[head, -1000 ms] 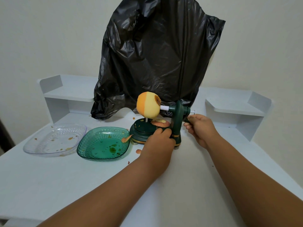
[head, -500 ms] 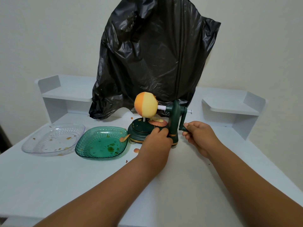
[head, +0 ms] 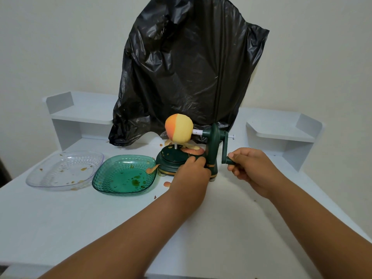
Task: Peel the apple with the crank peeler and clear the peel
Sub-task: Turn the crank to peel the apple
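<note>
Dark green plastic fills both grips: the right hand (head: 254, 169) has its fingers (head: 238, 158) curled around the crank handle (head: 229, 160) of the peeler, which points down at the lower end of its arm, and the left hand (head: 192, 174) is clenched over the foot of the crank peeler (head: 211, 150), pressing it to the white tabletop (head: 100, 218). Both bare forearms reach in from the bottom edge.

Just above the left hand, the apple (head: 178, 128) sits on the peeler's white shaft, held off the tabletop over the round green base. Its right part is pale yellow and bare, while a band of orange-red skin remains on its left side. A strip of peel (head: 191, 151) lies on the base under the apple, beside the left hand's knuckles. Another curl of peel (head: 152, 169) rests where the base meets the rim of a green glass dish (head: 124, 174), and a small scrap lies on the tabletop in front of the base.

The green dish stands just left of the peeler, with bits of peel in it. A clear dish (head: 64, 170) stands further left, touching or nearly touching the green one, also flecked with scraps.

Behind the peeler, a large black plastic bag (head: 187, 67) rises against the cream wall, between two low white shelves at the back corners of the tabletop.
</note>
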